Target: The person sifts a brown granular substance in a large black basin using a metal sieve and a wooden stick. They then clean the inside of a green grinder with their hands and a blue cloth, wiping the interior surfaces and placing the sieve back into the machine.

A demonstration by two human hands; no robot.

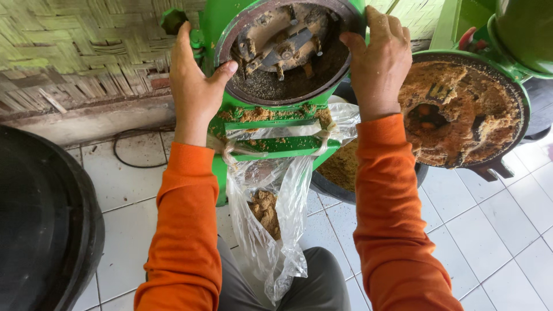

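A green grinding machine (276, 147) stands before me with its round chamber (288, 57) open, showing metal blades and dark residue. My left hand (193, 86) grips the chamber's left rim, thumb on the edge. My right hand (377, 57) holds the right rim, fingers curled over the top. The hinged round lid (461, 109) hangs open to the right, caked with brown ground material. A clear plastic bag (271, 230) is tied under the outlet and holds some brown powder.
A large black tub (46, 230) sits at the left. A dark basin (345, 178) of brown powder stands behind the bag. A black cable (129, 155) lies on the white tiled floor. A woven bamboo wall (75, 52) is behind.
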